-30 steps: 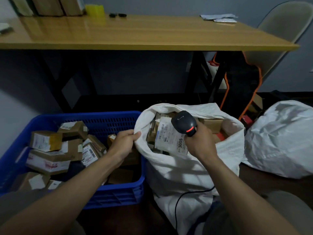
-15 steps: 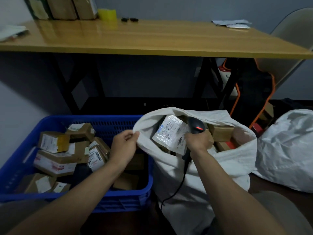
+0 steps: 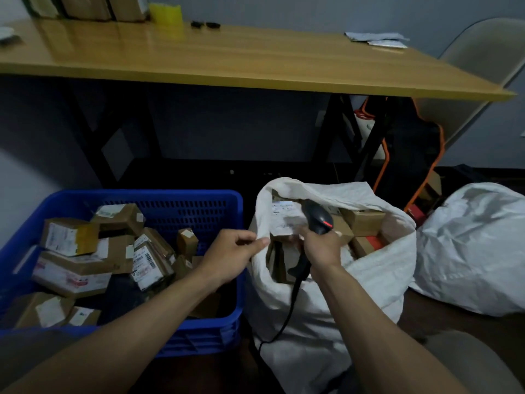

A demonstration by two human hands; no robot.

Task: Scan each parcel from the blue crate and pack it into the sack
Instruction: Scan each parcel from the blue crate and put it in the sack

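The blue crate (image 3: pixel 199 331) at the lower left holds several brown cardboard parcels (image 3: pixel 71 237) with white labels. To its right stands the open white sack (image 3: pixel 326 302), with cardboard boxes (image 3: pixel 366 220) inside. My left hand (image 3: pixel 230 255) pinches the sack's left rim and holds it open. My right hand (image 3: pixel 321 247) grips a black barcode scanner (image 3: pixel 319 218) with a red mark, its cable hanging down the sack's front. The same hand also holds a white labelled flat parcel (image 3: pixel 284 220) inside the sack's mouth.
A wooden table (image 3: pixel 227 58) with black legs spans the view above the crate and sack. A second filled white sack (image 3: pixel 477 248) lies at the right. A beige chair (image 3: pixel 483 66) stands at the far right, with orange-trimmed gear under the table.
My right hand has lowered the scanner and the white parcel deeper into the sack's mouth. My left hand keeps its hold on the rim. The view has shifted slightly.
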